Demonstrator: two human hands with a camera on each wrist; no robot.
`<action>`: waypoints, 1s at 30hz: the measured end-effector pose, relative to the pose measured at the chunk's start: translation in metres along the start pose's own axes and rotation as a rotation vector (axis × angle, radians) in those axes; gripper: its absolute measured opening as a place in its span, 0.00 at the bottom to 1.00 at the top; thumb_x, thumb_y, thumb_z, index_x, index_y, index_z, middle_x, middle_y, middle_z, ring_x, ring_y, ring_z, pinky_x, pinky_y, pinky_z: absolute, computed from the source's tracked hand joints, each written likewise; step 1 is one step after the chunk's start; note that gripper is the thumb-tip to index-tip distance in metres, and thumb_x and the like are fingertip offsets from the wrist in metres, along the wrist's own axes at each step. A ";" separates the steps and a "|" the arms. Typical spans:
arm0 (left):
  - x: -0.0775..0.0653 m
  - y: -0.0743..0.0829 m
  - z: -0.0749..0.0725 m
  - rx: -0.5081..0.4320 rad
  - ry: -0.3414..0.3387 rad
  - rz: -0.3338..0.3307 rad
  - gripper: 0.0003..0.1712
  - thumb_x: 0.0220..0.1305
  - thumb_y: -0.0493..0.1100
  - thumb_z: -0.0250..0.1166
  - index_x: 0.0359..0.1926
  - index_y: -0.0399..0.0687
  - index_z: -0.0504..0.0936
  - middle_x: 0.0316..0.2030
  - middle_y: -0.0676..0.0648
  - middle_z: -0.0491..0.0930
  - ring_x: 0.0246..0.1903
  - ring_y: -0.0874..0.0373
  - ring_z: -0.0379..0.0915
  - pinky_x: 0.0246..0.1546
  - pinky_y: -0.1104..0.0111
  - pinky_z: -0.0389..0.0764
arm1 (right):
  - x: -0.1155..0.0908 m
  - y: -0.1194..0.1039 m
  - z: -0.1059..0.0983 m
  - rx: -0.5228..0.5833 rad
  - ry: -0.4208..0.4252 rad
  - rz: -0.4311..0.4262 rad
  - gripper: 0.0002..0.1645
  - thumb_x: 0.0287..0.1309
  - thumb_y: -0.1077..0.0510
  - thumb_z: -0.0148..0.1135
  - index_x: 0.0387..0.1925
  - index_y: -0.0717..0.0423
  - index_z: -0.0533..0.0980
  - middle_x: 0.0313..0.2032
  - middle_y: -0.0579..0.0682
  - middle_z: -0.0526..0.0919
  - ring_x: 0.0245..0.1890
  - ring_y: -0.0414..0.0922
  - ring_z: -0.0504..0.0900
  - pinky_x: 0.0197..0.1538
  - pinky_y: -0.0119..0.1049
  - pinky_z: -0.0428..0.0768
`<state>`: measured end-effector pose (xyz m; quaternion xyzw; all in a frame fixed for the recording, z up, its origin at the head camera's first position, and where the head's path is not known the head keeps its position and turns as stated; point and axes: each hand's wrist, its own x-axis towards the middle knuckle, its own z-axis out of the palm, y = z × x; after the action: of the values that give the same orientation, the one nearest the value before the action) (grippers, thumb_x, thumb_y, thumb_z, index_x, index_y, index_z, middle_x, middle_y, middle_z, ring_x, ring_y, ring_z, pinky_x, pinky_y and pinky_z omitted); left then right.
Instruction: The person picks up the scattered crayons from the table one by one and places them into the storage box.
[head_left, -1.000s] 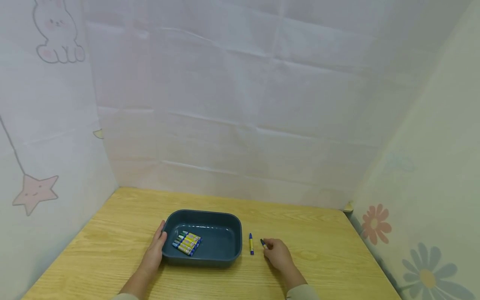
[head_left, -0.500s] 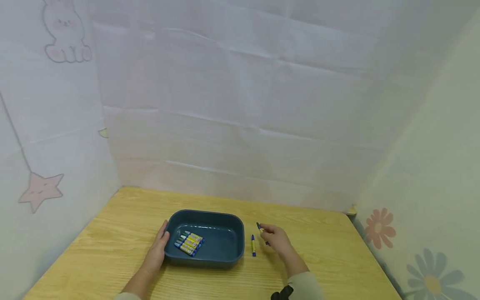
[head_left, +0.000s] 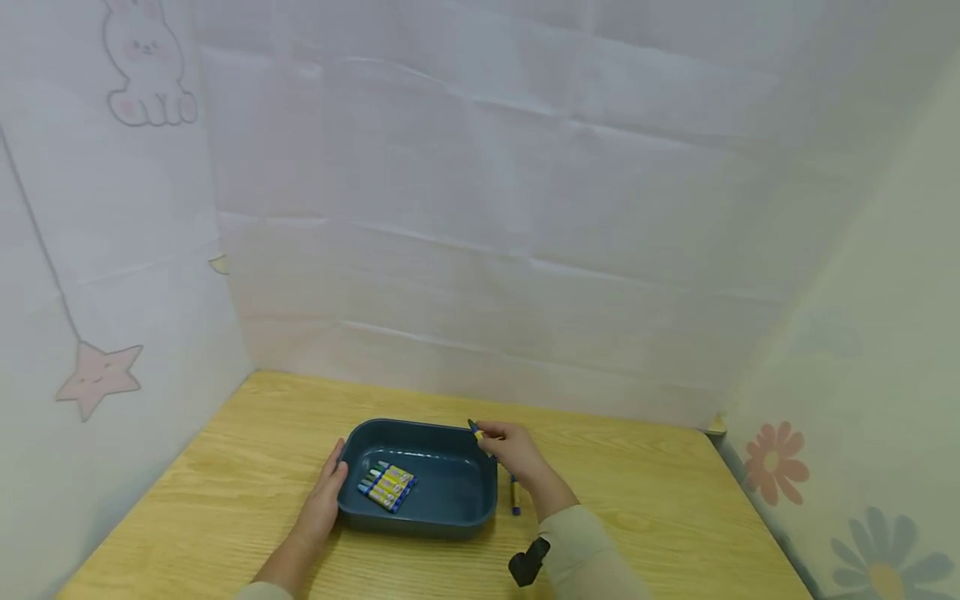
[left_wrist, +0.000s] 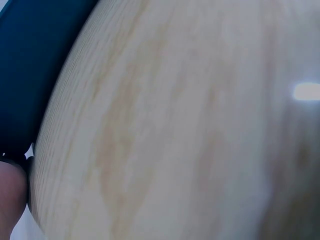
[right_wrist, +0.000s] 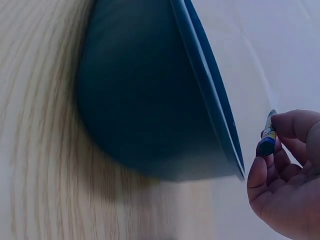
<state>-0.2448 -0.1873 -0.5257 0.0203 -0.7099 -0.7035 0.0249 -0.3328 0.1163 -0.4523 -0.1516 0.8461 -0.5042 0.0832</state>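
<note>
A dark blue rectangular dish (head_left: 416, 525) sits on the wooden table. Along its left outer wall rests my left hand (head_left: 321, 502), fingers extended and thumb near the rim; only a fingertip (left_wrist: 11, 195) shows in the left wrist view. My right hand (head_left: 517, 454) pinches a dark-tipped crayon (head_left: 476, 431) between thumb and fingers at the dish's right rim. The right wrist view shows that crayon (right_wrist: 268, 137) end-on, above the rim. Inside the dish, several crayons (head_left: 388, 487) in yellow and blue wrappers lie side by side at the left.
One more crayon (head_left: 515, 498) lies on the table (head_left: 637, 500) just right of the dish, partly behind the right hand. A black wrist device (head_left: 529, 562) hangs by the right sleeve. A pale printed cloth (head_left: 480, 208) encloses the table's back and sides.
My right hand has picked the crayon up off the table and carried it left to the dish's right rim. The left hand stays against the dish. The view has shifted slightly.
</note>
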 end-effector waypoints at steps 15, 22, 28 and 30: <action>-0.004 0.003 0.000 0.019 -0.003 -0.013 0.34 0.80 0.50 0.35 0.78 0.45 0.36 0.78 0.41 0.30 0.76 0.38 0.20 0.73 0.39 0.28 | 0.025 -0.019 0.058 -0.053 -0.076 -0.025 0.19 0.65 0.64 0.59 0.56 0.63 0.78 0.51 0.60 0.83 0.48 0.50 0.82 0.48 0.43 0.83; -0.006 0.002 -0.002 0.012 -0.006 0.006 0.34 0.80 0.49 0.34 0.78 0.44 0.36 0.78 0.40 0.30 0.76 0.37 0.20 0.72 0.39 0.28 | 0.034 -0.016 0.085 -0.110 -0.098 0.026 0.16 0.64 0.63 0.60 0.53 0.59 0.81 0.48 0.56 0.84 0.45 0.48 0.82 0.46 0.43 0.83; -0.008 0.000 0.001 0.001 -0.001 0.005 0.33 0.80 0.49 0.35 0.78 0.45 0.37 0.78 0.40 0.31 0.76 0.38 0.21 0.73 0.39 0.28 | 0.035 -0.020 0.102 -0.208 -0.124 0.026 0.14 0.62 0.64 0.62 0.48 0.59 0.83 0.45 0.55 0.85 0.42 0.46 0.81 0.44 0.42 0.82; -0.007 0.000 0.004 -0.001 -0.006 0.009 0.33 0.80 0.49 0.35 0.78 0.45 0.38 0.78 0.40 0.31 0.76 0.38 0.22 0.73 0.39 0.29 | 0.033 -0.022 0.105 -0.245 -0.126 0.016 0.13 0.61 0.64 0.62 0.47 0.59 0.84 0.44 0.54 0.86 0.42 0.46 0.81 0.45 0.43 0.82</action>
<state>-0.2378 -0.1831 -0.5260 0.0152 -0.7097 -0.7038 0.0259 -0.3294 0.0083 -0.4826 -0.1851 0.8955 -0.3861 0.1213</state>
